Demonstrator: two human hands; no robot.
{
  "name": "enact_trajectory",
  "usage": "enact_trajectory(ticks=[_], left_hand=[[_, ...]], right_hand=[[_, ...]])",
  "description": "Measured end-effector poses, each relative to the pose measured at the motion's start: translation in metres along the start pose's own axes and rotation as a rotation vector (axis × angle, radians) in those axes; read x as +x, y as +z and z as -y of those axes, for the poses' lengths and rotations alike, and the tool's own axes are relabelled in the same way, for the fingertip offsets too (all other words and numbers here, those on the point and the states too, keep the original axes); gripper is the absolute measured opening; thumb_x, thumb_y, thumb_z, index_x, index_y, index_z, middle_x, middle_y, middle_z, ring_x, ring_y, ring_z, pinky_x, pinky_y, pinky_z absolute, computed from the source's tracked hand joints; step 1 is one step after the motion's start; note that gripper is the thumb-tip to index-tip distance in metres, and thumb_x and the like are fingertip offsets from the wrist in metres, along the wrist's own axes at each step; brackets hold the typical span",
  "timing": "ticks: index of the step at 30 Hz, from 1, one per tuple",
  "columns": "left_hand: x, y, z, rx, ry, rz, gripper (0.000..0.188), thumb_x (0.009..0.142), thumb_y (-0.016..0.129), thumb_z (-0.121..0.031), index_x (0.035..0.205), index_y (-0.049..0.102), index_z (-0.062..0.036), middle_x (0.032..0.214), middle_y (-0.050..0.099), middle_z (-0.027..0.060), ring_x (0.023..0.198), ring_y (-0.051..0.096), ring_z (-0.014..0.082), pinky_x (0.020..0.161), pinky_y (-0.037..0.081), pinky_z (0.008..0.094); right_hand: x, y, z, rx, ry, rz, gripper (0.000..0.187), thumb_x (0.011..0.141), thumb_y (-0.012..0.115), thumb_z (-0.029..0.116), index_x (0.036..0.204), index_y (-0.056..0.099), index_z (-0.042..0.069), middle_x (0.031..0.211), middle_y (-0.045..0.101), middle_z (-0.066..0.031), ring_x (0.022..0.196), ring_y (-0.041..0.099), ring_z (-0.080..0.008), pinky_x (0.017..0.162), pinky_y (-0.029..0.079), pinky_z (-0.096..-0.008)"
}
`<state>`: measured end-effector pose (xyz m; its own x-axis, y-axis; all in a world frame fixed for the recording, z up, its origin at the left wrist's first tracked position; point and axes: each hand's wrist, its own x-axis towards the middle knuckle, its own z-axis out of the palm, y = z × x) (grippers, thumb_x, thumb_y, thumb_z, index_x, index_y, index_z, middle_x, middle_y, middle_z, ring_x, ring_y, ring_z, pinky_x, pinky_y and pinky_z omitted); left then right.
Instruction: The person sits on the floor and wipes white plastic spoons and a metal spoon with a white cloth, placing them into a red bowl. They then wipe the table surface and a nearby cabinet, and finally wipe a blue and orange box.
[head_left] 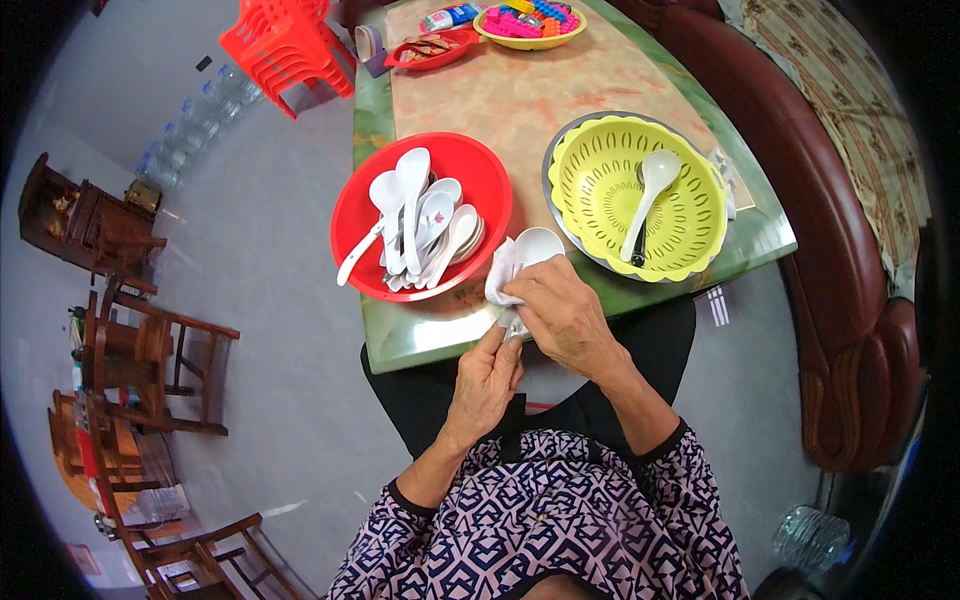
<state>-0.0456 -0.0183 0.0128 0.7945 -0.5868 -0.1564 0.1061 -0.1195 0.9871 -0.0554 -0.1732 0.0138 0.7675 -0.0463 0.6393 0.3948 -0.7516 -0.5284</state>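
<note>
Over the table's front edge I hold a white ladle (541, 243), its bowl pointing away from me. My left hand (484, 385) is closed on the lower end of its handle. Wrapped round the handle is a white cloth (503, 275), pinched by my right hand (567, 312). To the left stands a red basin (352, 215) heaped with white ladles and soup spoons (412, 205). A yellow-green colander (588, 200) sits in a grey basin (550, 165) on the right. In it lie another white ladle (655, 190) and a dark-handled utensil (638, 257), partly covered.
The table (440, 340) has a green border. At its far end are a yellow basket (530, 43) of colourful toy blocks and a red dish (430, 60). Red stools (285, 45) are stacked at the far left, wooden chairs (160, 350) nearer. A brown sofa (840, 370) lines the right.
</note>
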Motion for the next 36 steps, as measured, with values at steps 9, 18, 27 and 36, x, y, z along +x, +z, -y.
enact_trajectory(ticks=[9,18,27,36], left_hand=[[-0.012,0.009,0.002,0.036,0.065,-0.010,0.044,0.095,0.046,-0.012,0.137,0.038,-0.0013,0.063,0.043,-0.0014,0.055,0.040,0.0062,0.051,0.037,0.0205],[-0.007,0.006,0.013,0.287,0.195,-0.137,0.042,0.092,0.052,-0.008,0.131,0.042,0.0022,0.060,0.047,0.0120,0.053,0.047,0.0145,0.054,0.042,0.0282],[0.000,0.003,0.006,-0.250,0.013,-0.071,0.038,0.097,0.044,-0.015,0.132,0.043,-0.0025,0.058,0.039,-0.0053,0.043,0.031,0.0025,0.037,0.025,0.0185],[-0.006,0.013,-0.005,-0.645,-0.305,0.118,0.030,0.100,0.035,-0.023,0.124,0.045,-0.0095,0.049,0.030,-0.0031,0.033,0.022,0.0055,0.030,0.022,0.0208]], right_hand=[[0.015,0.009,-0.005,-0.490,0.158,-0.383,0.025,0.068,0.060,0.003,0.092,0.060,0.005,0.092,0.054,-0.0080,0.084,0.051,-0.0277,0.072,0.044,-0.0367],[-0.005,-0.001,0.020,-0.382,0.134,0.067,0.021,0.069,0.060,0.006,0.090,0.058,0.002,0.100,0.049,-0.0114,0.089,0.050,-0.0300,0.071,0.045,-0.0371],[-0.020,-0.025,0.017,0.466,0.654,-0.213,0.024,0.080,0.055,0.002,0.104,0.055,-0.002,0.091,0.055,-0.0124,0.080,0.058,-0.0205,0.070,0.048,-0.0352],[-0.008,0.031,0.005,0.172,0.430,-0.584,0.033,0.091,0.046,0.014,0.116,0.047,-0.008,0.102,0.052,-0.0177,0.091,0.052,-0.0267,0.081,0.043,-0.0349]])
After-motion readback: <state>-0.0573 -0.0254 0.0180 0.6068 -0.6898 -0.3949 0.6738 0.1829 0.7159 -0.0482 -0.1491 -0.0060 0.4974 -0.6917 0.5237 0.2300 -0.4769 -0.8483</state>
